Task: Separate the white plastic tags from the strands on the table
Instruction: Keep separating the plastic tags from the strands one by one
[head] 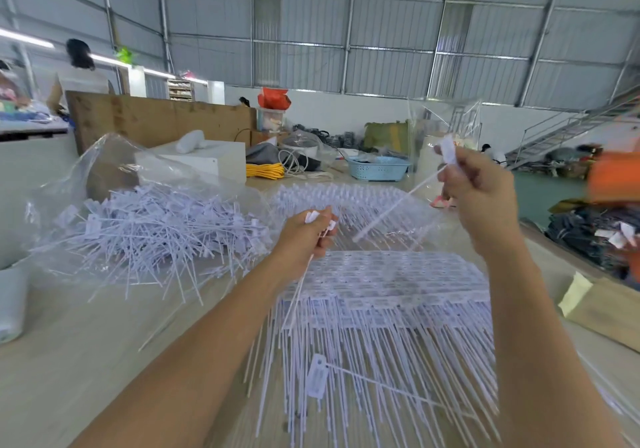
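A joined sheet of white plastic tags (pixel 388 281) with long thin strands hanging toward me lies on the table in front. My left hand (pixel 304 239) grips a few separated tags, their strands trailing down past my wrist. My right hand (pixel 478 187) is raised and pinches a single tag (pixel 449 149), whose strand slants down to the left. One loose tag (pixel 317 376) lies on top of the strands near me. A second joined sheet (pixel 346 198) lies farther back.
A heap of separated tags (pixel 152 229) lies on clear plastic at the left. A blue basket (pixel 377 168), yellow cord (pixel 265 170) and a white box (pixel 197 161) stand behind. A brown board (pixel 602 312) lies at the right edge. A person (pixel 79 76) stands far left.
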